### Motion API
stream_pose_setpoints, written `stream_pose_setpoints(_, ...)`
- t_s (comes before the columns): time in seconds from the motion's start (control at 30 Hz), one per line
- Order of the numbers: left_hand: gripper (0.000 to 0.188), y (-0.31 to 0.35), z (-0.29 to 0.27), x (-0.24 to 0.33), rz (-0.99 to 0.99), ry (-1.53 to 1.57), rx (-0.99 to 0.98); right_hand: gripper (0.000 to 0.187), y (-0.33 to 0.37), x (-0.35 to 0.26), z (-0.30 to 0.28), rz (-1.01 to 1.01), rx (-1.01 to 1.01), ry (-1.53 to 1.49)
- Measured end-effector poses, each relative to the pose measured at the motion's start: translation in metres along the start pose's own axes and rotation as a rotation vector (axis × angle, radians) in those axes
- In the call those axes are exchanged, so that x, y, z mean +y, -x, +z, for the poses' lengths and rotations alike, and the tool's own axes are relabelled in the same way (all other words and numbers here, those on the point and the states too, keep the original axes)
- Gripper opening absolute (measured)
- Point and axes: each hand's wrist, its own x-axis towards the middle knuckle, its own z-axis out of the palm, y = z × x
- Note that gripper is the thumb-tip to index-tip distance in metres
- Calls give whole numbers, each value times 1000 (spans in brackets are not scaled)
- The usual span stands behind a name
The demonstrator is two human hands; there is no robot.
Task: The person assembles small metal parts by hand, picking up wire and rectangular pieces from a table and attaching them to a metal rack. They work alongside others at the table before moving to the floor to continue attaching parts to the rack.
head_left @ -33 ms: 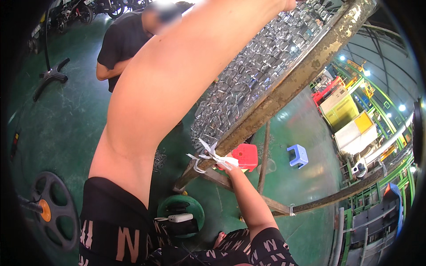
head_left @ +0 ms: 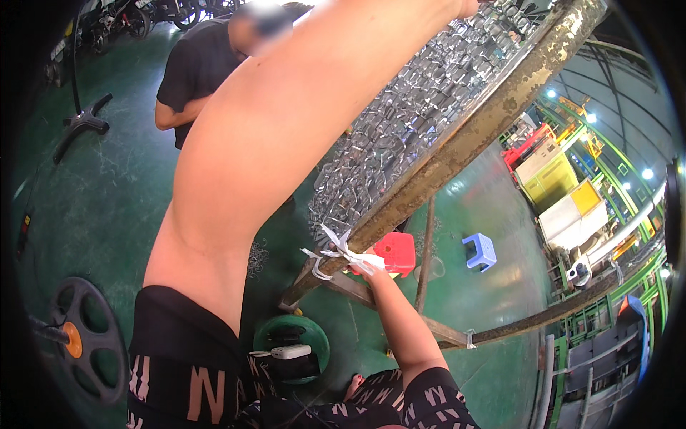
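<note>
My left arm stretches up across the view to the upper right. Only a small part of my left hand point(head_left: 468, 8) shows at the top edge, over a frame packed with metal pieces point(head_left: 421, 100); its fingers are cut off. My right hand point(head_left: 366, 263) is at the lower corner of the worn metal frame bar point(head_left: 457, 154). White strips point(head_left: 350, 252) are knotted round the bar there and partly cover the hand. The fingers of my right hand are hidden behind the strips and the bar, so their grip cannot be made out.
Across the frame a person in a dark shirt point(head_left: 196, 68) leans in. A red stool point(head_left: 395, 254) and a blue stool point(head_left: 479, 252) stand beyond the bar. Near my legs is a green basin point(head_left: 320, 336) holding dark items. A black wheel-shaped base point(head_left: 89, 336) stands at left.
</note>
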Motion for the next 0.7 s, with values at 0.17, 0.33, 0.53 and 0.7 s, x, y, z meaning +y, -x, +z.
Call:
stream_pose_setpoints(0.17,12,41,-29,-19,-80,-143,120,22,-11,31,-18,-467,-138,-13)
stream_pose_setpoints(0.33,16,157,-110,-47,98,-718,217,24,-22,37,-24,-387,-16,422)
stream_pose_setpoints(0.53,12,307,-205,-118,-188,-804,442,31,-34,36,-17,-333,182,450)
stream_pose_setpoints(0.7,7,394,-238,-169,-354,-907,521,39,-29,-2,13,-274,81,515)
